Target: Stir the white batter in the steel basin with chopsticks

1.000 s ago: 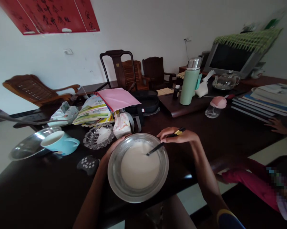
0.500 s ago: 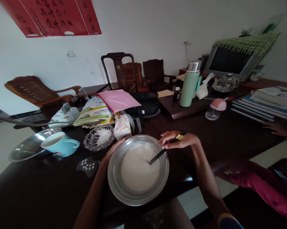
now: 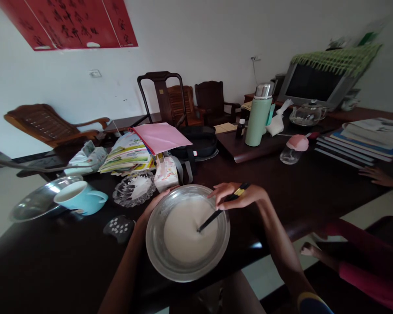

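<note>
A round metal bowl [image 3: 154, 257] sits near the table's front edge, holding a pale, creamy batter-like liquid [image 3: 181, 237]. My left hand [image 3: 155, 204] grips the bowl's far left side, its fingers partly hidden behind the rim. Over the right rim, my right hand [image 3: 240, 198] is closed around black chopsticks [image 3: 210, 221] with gold bands near the top. Their tips dip into the liquid a little right of its middle. Left of my left forearm lies a dark game controller [image 3: 119, 227] with pale dots.
To the left stand a blue mug [image 3: 80, 198], a second metal bowl [image 3: 29, 209] and a glass dish [image 3: 134, 189]. Behind are papers [image 3: 127, 152] and a tissue pack [image 3: 166, 172]. A green thermos [image 3: 258, 122] and pink-lidded cup [image 3: 293, 149] stand right. Another person's hand [image 3: 376, 175] rests beside stacked books [image 3: 366, 144].
My right hand and the chopsticks have shifted left, their tips moving toward the middle of the liquid. My left hand stays on the bowl. The other person's leg at lower right has moved.
</note>
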